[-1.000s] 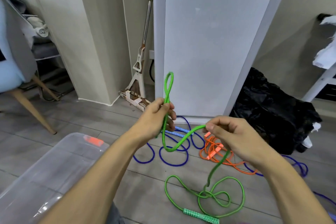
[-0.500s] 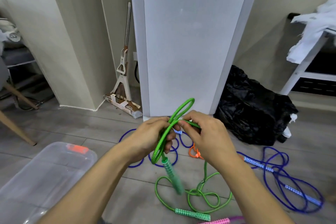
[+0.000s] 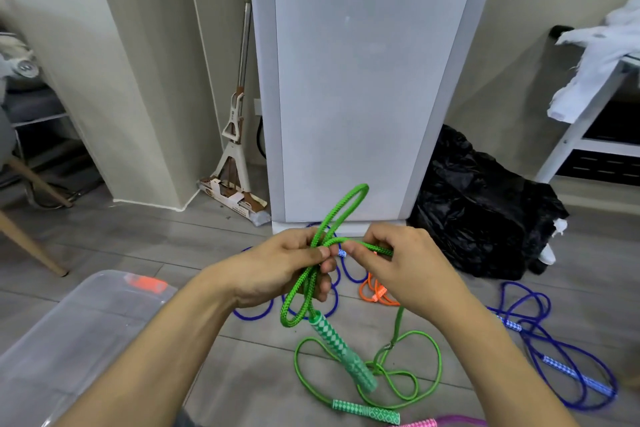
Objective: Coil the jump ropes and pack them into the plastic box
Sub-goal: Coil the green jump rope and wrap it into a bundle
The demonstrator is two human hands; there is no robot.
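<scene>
Clear plastic box (image 3: 79,333) w/ orange latch is sitting on floor at far left; contents not discernible. Left hand (image 3: 277,274) is gripping the bundled loops of green jump rope (image 3: 341,208), one handle dangling below. Right hand (image 3: 398,270) is pinching a strand just beside it; rest of rope is lying on floor underneath.

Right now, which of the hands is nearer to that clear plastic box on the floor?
Left. The left hand grips the green rope just right of the plastic box. The right hand pinches the same rope farther right, beyond the left hand.
</scene>
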